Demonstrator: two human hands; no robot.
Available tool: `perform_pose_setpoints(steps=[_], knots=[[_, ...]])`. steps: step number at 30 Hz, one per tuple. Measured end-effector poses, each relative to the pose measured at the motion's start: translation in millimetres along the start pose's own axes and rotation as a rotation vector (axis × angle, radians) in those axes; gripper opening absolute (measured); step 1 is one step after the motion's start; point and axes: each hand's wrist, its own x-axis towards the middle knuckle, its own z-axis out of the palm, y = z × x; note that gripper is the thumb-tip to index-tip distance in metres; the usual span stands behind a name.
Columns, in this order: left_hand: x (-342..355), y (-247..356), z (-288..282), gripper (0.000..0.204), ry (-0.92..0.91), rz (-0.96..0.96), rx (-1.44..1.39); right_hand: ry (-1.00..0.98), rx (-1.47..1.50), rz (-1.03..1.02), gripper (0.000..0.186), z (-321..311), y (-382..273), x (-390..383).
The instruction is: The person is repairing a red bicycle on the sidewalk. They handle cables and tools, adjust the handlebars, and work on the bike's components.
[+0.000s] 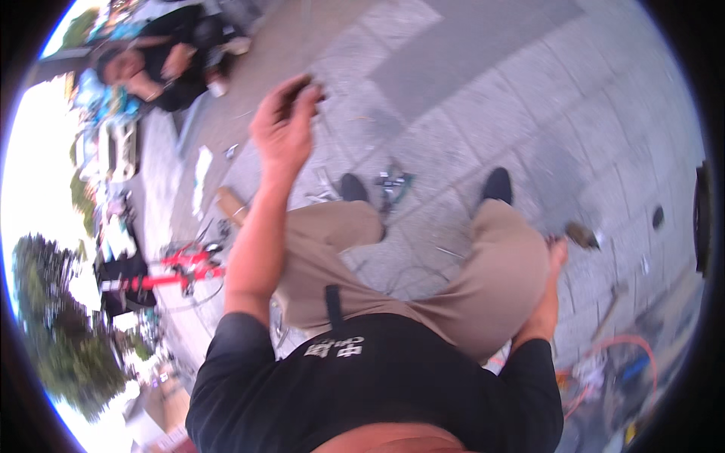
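My left hand (285, 124) is raised in front of me over the paving, left of centre. Its fingers curl in toward the thumb, and the tips look dark; a small dark bit shows there, too blurred to name. Beside my right knee hangs my right hand (557, 255), its fingers largely hidden behind the trouser leg. Just past it is a small brownish object with a pale end (581, 235); whether the hand touches it cannot be made out. Several metal tools (323, 186) lie by my left shoe, with a small dark-and-green item (394, 186) between my feet.
At left stands a red bicycle frame (174, 281). A person in black (177, 60) sits at the far left. On the right, a long-handled tool (606, 311) and an orange hose (630, 340) lie near mixed items. A white strip (202, 180) lies on the left paving.
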Motion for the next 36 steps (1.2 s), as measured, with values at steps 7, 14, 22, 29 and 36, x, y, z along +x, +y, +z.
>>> perform_pose_setpoints(steps=[7, 14, 22, 29, 36], knots=[[64, 122, -73, 0.032, 0.182, 0.236, 0.110, -0.571, -0.808, -0.417, 0.049, 79, -78, -111], [146, 218, -247, 0.034, 0.323, 0.349, -0.297, -1.087, -1.050, -1.243, 0.055, 241, -214, -370], [171, 242, -413, 0.029, 0.477, 0.220, -0.612, -1.046, -1.089, -1.375, 0.078, 310, -236, -459], [117, 187, -514, 0.025, 0.305, 0.038, -0.667, -0.856, -0.865, -1.374, 0.081, 342, -187, -500], [89, 218, -337, 0.018, 0.571, 0.003, -0.942, -0.657, -0.704, -1.768, 0.047, 333, -234, -441]])
